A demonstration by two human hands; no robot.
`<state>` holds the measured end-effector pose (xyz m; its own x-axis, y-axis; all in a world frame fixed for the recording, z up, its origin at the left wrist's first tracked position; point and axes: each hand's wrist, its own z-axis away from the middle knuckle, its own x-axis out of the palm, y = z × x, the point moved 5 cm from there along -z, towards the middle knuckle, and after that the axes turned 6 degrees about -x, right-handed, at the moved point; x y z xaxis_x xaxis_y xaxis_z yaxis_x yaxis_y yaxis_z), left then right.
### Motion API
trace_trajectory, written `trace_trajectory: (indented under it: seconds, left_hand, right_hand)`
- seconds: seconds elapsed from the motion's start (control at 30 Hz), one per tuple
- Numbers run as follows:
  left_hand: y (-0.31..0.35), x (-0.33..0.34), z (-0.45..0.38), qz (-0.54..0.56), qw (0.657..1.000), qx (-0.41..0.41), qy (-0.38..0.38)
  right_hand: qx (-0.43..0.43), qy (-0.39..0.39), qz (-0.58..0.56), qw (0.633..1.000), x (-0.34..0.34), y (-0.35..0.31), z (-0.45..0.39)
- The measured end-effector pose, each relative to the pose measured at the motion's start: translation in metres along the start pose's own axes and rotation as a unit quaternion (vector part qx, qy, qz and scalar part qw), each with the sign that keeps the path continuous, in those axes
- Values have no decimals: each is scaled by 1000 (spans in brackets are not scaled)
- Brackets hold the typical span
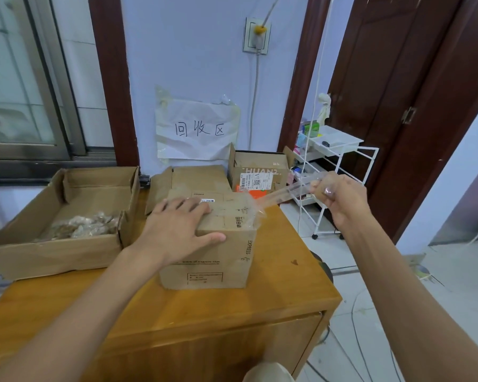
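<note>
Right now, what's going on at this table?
A person is stripping tape off a closed cardboard box that stands on a wooden table. The left hand presses flat on the box's top, while the right hand pinches a strip of clear tape stretched out to the right, its far end attached at the box's top edge. An open box to the left holds crumpled scraps.

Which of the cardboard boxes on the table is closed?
The SF Express box under the left hand, front centre; the right hand pulls clear tape off it. The others stand open.
</note>
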<state>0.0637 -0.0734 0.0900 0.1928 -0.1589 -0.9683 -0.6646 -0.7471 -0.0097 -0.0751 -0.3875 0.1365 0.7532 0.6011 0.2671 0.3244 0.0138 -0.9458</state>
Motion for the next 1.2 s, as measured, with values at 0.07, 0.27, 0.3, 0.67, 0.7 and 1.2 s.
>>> trace_trajectory:
  seconds: [0.07, 0.27, 0.3, 0.67, 0.7, 1.2]
  left_hand:
    - [0, -1, 1, -2, 1000, 2, 3]
    - [1, 2, -1, 5, 1000, -27, 1]
    - [0, 1, -3, 3, 999, -34, 1]
    - [4, -1, -14, -25, 999, -12, -20]
    - [4, 0, -13, -28, 999, -11, -19]
    - [-2, 4, -13, -7, 999, 0, -36]
  right_hand:
    - [-20, 19, 0, 1000, -2, -2, 2]
    - [-45, 75, 29, 996, 9, 7, 8]
    - [-35, 40, 71, 996, 17, 13, 11]
    - [-171, -324, 264, 892, 85, 4, 58]
    - [-199, -383, 324, 842, 93, 4, 63]
    - [-235, -585, 450, 633, 104, 18, 65]
